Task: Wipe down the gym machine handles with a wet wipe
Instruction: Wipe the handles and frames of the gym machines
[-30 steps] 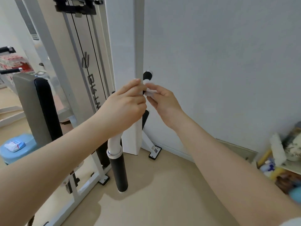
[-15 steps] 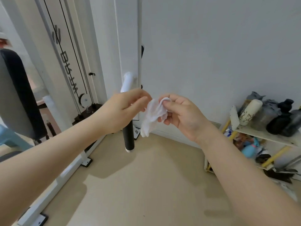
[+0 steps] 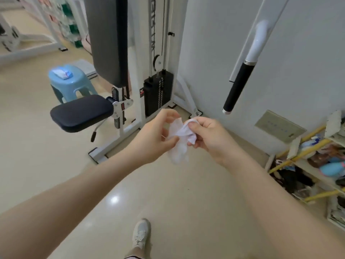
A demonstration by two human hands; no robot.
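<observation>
A crumpled white wet wipe [image 3: 179,144] hangs between both hands at the centre of the view, above the floor. My right hand [image 3: 209,139] pinches its upper edge between thumb and fingers. My left hand [image 3: 156,139] pinches its left side with thumb and fingertips. The machine handle [image 3: 238,86], a black grip under a white bar, hangs at the upper right, above and well apart from both hands.
The gym machine's black seat [image 3: 82,112], backrest [image 3: 108,38] and weight stack [image 3: 157,92] stand at centre left. A blue stool [image 3: 71,85] with a wipes pack [image 3: 62,72] is behind. A cluttered yellow shelf [image 3: 313,165] sits at right. My shoe [image 3: 141,234] is below.
My left hand has come off the handle and now pinches the wipe. Both hands have dropped lower, away from the handle, and the view has tilted down toward the floor.
</observation>
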